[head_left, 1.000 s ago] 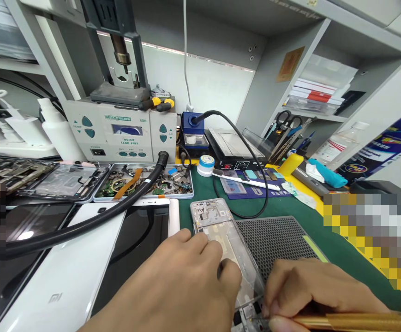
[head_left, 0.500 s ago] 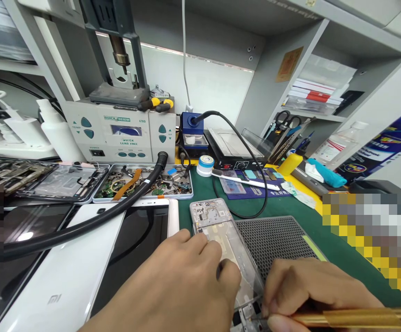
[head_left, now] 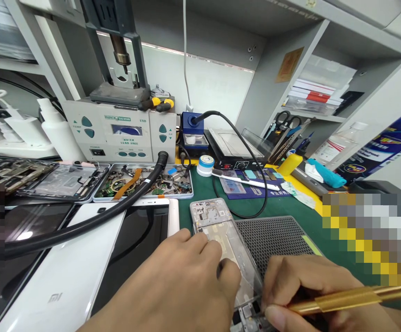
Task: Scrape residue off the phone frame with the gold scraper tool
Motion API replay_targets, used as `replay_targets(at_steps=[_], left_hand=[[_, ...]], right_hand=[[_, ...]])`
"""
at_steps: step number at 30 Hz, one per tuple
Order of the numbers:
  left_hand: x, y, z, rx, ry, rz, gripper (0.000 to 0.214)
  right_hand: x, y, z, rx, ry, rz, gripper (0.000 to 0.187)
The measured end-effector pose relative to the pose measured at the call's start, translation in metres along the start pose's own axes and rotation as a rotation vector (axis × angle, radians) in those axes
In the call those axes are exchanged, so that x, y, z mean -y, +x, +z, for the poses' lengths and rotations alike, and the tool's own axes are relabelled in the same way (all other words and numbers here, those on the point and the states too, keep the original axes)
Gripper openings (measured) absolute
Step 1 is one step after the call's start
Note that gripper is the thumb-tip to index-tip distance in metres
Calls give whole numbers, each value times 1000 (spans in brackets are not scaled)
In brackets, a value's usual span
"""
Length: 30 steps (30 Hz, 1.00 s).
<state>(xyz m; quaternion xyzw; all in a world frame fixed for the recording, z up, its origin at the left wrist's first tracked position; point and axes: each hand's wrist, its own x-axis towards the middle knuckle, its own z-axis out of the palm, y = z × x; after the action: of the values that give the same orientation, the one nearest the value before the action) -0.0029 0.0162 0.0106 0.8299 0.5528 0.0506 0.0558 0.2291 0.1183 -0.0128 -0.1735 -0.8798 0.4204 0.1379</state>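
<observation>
A stripped phone frame (head_left: 211,213) with handwritten marks near its top lies on the green mat (head_left: 203,186). Across its left side rests my left hand (head_left: 189,276), fingers curled and gripping the frame; the fingertips are mostly hidden. My right hand (head_left: 300,286) is closed in a pinch on a slim gold-coloured tool (head_left: 345,299), whose exact kind I cannot make out. The tool's dark tip is at the frame's lower end, among small metal parts (head_left: 247,313). Contact at the tip cannot be told.
A grey perforated pad (head_left: 272,240) lies right of the frame. At left are white phone panels (head_left: 55,276), crossed by a thick black hose (head_left: 92,228). Behind stand a parts tray (head_left: 152,184), a hot-air station (head_left: 124,133), a flux jar (head_left: 205,165) and a white-handled brush (head_left: 252,180).
The rear end of the gold tool has risen, and my right hand has tilted up slightly with it. My left hand and the phone frame stay in place.
</observation>
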Motion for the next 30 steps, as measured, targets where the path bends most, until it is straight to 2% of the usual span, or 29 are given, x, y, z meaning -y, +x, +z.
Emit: replay_targets(at_steps=[8,15,21,26,30], left_hand=[[0,-1,2,-72,-3,-25,12],[4,-2,11,-100,-50,5,10],[2,-6,12,-167,-10,-13,14],[-2,-9,11,-218,10,-43,16],[-3,-10,11,-224,7,-29,16]], right_hand=[[0,-1,0,-1,57,97,22],[9,13,-6,-3,316,377,41],[22,33,-19,-6,387,420,58],[23,33,-21,19,450,480,59],[17,26,-18,41,542,500,51]])
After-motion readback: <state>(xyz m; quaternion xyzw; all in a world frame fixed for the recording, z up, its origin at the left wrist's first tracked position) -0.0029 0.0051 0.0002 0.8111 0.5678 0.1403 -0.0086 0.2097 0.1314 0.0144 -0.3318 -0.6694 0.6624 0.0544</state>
